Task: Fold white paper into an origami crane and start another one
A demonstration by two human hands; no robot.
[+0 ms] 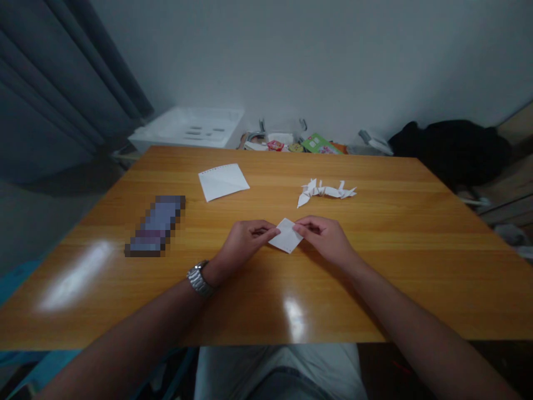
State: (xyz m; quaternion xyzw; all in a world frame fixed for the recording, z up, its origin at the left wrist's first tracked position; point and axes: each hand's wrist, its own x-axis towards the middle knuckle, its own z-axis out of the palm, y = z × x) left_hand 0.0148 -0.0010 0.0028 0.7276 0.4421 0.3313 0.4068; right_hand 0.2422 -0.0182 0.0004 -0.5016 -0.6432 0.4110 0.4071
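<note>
A small folded square of white paper (287, 238) is held just above the table, turned so one corner faces me. My left hand (252, 240) pinches its left corner between thumb and fingers; a metal watch (200, 279) circles that wrist. At the right corner, my right hand (323, 236) grips the same paper the same way. Beyond it to the right lie several folded white paper figures (327, 191), bunched in a row. A loose white sheet (224, 182) with a perforated edge rests flat farther back on the left.
A blurred-out phone (156, 226) lies on the left of the wooden table (250, 311). Behind the table's far edge are a white plastic bin (187, 125), a green packet (320, 143) and other small items. Dark cloth (453, 150) is heaped at the right.
</note>
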